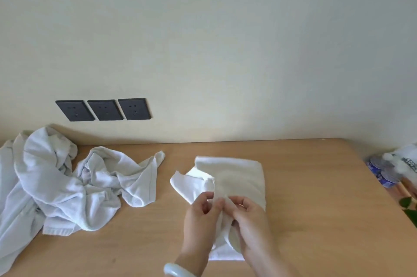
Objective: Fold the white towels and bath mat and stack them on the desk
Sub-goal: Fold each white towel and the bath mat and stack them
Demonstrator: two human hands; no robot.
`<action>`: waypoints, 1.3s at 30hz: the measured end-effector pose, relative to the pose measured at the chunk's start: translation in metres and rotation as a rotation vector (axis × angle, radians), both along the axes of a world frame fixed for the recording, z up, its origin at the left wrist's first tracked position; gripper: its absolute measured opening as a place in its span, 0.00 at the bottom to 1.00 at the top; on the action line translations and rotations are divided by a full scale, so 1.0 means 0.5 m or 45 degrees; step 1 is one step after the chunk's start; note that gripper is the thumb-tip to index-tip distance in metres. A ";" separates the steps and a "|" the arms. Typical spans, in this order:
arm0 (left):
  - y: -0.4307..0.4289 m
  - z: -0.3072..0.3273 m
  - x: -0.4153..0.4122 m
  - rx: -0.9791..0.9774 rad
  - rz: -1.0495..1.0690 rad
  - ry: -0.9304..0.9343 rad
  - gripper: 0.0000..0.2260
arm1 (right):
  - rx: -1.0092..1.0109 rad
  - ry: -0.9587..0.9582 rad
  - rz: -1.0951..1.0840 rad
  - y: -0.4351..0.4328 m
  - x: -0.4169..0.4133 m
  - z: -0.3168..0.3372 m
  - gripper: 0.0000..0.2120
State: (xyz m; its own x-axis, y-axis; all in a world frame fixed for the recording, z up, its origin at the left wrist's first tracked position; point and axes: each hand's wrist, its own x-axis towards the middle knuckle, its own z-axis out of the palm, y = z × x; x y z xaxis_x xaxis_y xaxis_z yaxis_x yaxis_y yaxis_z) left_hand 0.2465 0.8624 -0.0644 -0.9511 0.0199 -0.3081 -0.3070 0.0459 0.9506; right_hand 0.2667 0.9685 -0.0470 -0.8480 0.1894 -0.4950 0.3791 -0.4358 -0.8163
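Here the small white towel (pixel 239 177) lies half-folded on the wooden desk (pixel 316 209), its near edge pinched between the left hand (pixel 199 215) and right hand (pixel 250 218). Off to the left, well apart, sits a crumpled heap of white towels (pixel 56 182) against the wall (pixel 225 51).

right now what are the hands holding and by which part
The left hand and right hand both pinch the half-folded towel at its near edge.

A hotel-style room is suggested by a wooden counter (pixel 316 186) set against a plain wall (pixel 225 39), three dark sockets (pixel 105 109) and heaped white towels (pixel 56 182).
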 end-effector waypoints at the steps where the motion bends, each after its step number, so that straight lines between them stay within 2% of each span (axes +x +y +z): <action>1: -0.004 0.001 0.000 -0.058 0.010 0.025 0.06 | 0.002 -0.005 0.012 0.003 0.004 -0.002 0.06; 4: -0.016 0.003 -0.004 -0.173 0.113 0.120 0.07 | 0.117 -0.007 -0.003 0.005 0.003 0.000 0.04; 7: -0.018 0.009 -0.006 -0.071 0.084 0.163 0.05 | 0.275 0.016 -0.043 0.009 -0.005 0.010 0.06; 11: -0.010 0.011 -0.008 0.024 0.001 0.152 0.05 | 0.155 0.077 -0.123 0.019 -0.016 0.033 0.04; 14: 0.002 0.025 -0.005 0.099 0.026 0.149 0.06 | 0.071 0.111 -0.051 0.012 -0.015 0.042 0.04; 16: 0.001 0.030 -0.005 0.204 0.099 0.100 0.06 | 0.068 0.126 0.048 0.006 -0.010 0.039 0.08; 19: -0.003 0.023 -0.012 0.309 0.200 0.019 0.06 | 0.231 0.183 0.159 -0.004 -0.003 0.038 0.12; 21: 0.000 0.023 -0.015 0.306 0.241 0.001 0.05 | 0.449 0.228 0.158 -0.008 -0.003 0.042 0.09; 24: 0.001 0.026 -0.018 0.219 0.251 0.064 0.04 | 0.813 0.275 0.044 0.004 -0.011 0.046 0.06; 26: -0.001 0.036 -0.016 0.013 0.207 0.230 0.03 | 0.946 0.291 -0.028 0.019 -0.016 0.051 0.07; 29: 0.005 0.062 -0.006 -0.272 0.074 0.492 0.07 | 0.819 0.252 -0.114 0.024 -0.023 0.061 0.05; 33: 0.006 0.070 -0.001 -0.465 0.003 0.741 0.07 | 0.654 0.294 0.015 0.012 -0.024 0.069 0.02; 39: -0.006 0.065 -0.007 -0.670 -0.029 0.996 0.09 | 0.729 0.418 0.196 0.018 -0.017 0.082 0.18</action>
State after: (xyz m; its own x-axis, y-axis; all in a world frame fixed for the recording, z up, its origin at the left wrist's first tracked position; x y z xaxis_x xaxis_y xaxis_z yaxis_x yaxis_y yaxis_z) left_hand 0.2430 0.8596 -0.0319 -0.8927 0.0810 0.4433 0.4161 0.5259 0.7419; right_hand 0.2584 0.9776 -0.0059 -0.9756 0.2099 -0.0647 0.0953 0.1389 -0.9857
